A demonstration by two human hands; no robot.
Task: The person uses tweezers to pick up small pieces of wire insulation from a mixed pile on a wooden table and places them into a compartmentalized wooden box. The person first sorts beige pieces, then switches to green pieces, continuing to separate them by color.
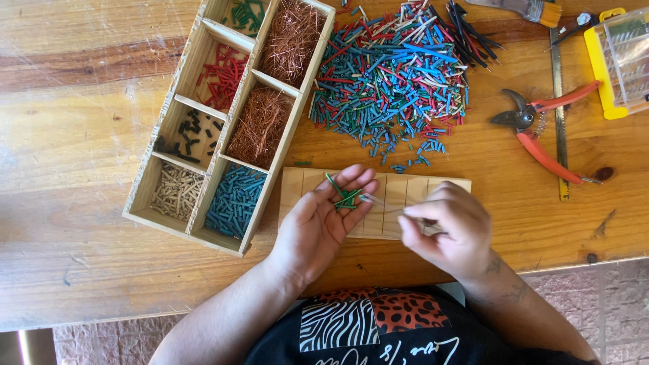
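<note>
A: What step is this, would you say?

B: Sorting, by the look of it. The left hand (pixel 324 216) lies palm up over a pale slotted wooden board (pixel 405 196) on the desk (pixel 81 122), and a few short green wire pieces (pixel 343 196) rest in the palm. The right hand (pixel 443 226) is just beside it, a little blurred.

A: And the grip on each side?

B: The left is spread, fingers loosely curled like a shallow cup, holding the green pieces without pinching them. The right has thumb and fingertips pressed together on something thin and pale that runs toward the left palm (a bare strand or a stripped bit, I cannot tell which).

A: What does the next move call for?

B: My judgement: a fine pinch and a steady left palm, since the pieces are small and would roll off easily. The wooden compartment tray (pixel 203 223) sits to the left, its bins holding red, black, beige, blue and green bits and copper strands, so anything carried there has to cross the board.

A: And the rest?

B: A big mixed pile of coloured wire pieces (pixel 392 74) lies beyond the board, well apart from red-handled cutters (pixel 541 128) at the right
</note>
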